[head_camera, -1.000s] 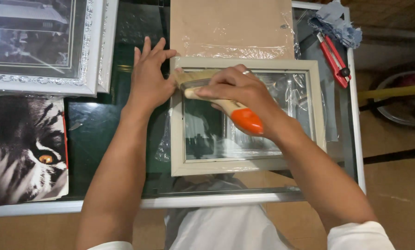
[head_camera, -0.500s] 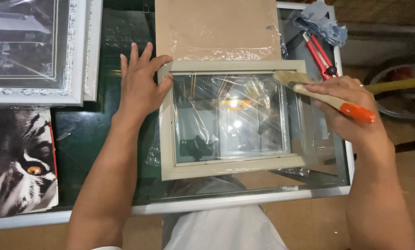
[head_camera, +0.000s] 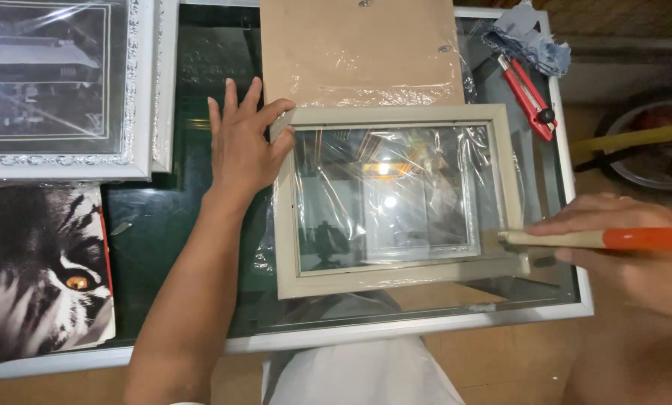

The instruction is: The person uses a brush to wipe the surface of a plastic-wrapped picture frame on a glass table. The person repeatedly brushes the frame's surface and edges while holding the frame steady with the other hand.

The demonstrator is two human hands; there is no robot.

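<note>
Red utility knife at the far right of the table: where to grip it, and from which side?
Grip the red utility knife across the middle of its long, narrow body, coming straight down from above. It lies flat and diagonal on the glass table; its far end touches the blue rag, and the mid-body looks clear.

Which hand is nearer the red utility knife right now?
Right. The right hand, gripping a brush, sits below the red utility knife. The left hand lies across the table, pressing the picture frame's upper-left corner.

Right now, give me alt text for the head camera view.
A left hand steadies a pale picture frame on a glass table while the right hand holds an orange-handled brush at its lower right corner. A red utility knife lies behind.
</note>
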